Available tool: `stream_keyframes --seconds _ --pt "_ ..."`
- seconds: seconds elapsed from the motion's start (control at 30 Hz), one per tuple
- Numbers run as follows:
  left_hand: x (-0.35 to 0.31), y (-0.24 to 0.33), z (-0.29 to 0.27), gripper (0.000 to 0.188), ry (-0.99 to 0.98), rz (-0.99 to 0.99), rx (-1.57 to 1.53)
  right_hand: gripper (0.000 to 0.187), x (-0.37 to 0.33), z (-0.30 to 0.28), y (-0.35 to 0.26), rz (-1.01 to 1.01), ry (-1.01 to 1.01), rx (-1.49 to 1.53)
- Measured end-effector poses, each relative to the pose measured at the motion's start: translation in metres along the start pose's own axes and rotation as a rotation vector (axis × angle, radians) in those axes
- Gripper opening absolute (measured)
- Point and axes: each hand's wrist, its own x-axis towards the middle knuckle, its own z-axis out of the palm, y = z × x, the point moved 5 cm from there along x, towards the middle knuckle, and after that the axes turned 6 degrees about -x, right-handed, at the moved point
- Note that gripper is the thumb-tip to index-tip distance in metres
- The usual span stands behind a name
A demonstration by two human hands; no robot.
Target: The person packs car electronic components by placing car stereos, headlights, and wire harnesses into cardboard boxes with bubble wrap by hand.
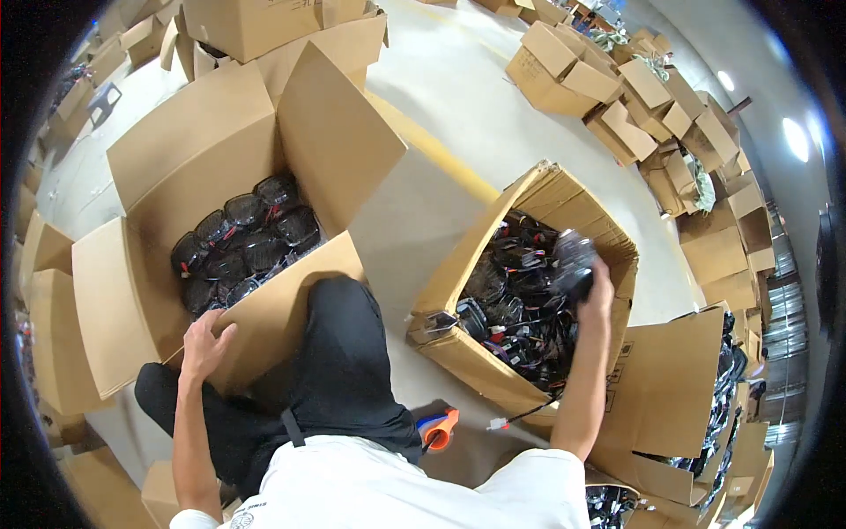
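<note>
My right hand is closed around a rounded black part in clear plastic, slightly blurred, above the carton at right. Inside that carton lies a jumble of black parts with wires and small white and red connectors. At the near rim of the left carton, my left hand rests with thumb and fingers apart, holding no part. Several rounded black parts in clear plastic sit side by side in that left carton, its flaps spread.
An orange tape dispenser lies on the floor beside my knee. A wire with a white connector hangs from the right carton. Another carton of black parts stands at lower right. Stacked cartons line the far side, past a yellow floor line.
</note>
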Motion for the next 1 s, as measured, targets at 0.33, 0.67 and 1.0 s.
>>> stream_keyframes --seconds 0.33,0.67,1.0 --pt "0.008 0.002 0.003 0.034 -0.023 -0.042 0.003 0.039 -0.08 0.029 -0.226 -0.425 -0.41 0.21" --pt "0.03 0.155 0.035 0.033 -0.108 0.319 -0.422 0.037 -0.127 0.086 -0.212 -0.47 -0.315 0.211" --pt "0.007 0.164 0.075 0.036 -0.354 0.524 -0.434 0.03 -0.033 0.037 -0.068 -0.069 -0.029 0.014"
